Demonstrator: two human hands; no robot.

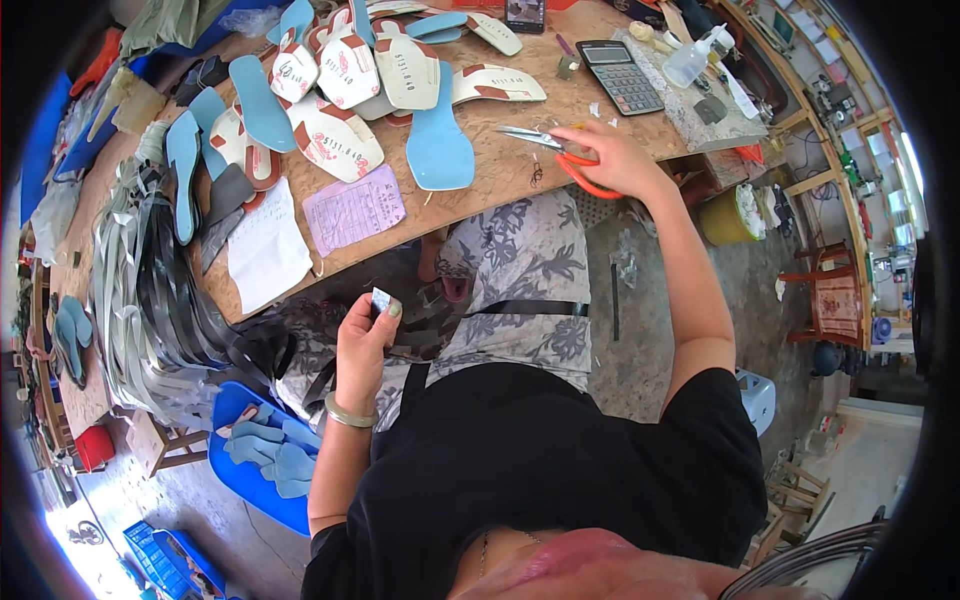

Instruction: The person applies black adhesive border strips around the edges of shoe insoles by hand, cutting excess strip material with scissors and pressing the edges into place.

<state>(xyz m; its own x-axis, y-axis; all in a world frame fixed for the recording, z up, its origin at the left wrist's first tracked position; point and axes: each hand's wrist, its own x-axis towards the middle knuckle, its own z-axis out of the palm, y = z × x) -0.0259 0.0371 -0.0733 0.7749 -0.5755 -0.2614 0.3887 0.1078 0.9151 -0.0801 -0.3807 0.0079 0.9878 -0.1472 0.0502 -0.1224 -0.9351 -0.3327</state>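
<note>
While upright, left hand [362, 338], fingers [388, 315] tight round scrap [380, 298]; outstretched right hand [622, 161], fingers round scissors [538, 138].

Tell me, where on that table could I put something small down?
One bare patch of tabletop lies between the scissors and the blue insole nearest them; another between the calculator and the nearest cream insole. The left side is crowded with heaped insoles and bundled strips.

Passable gap over tabletop [497, 165] between insoles [340, 72] and scissors [543, 139], calculator [621, 78] obstructing beyond
</note>
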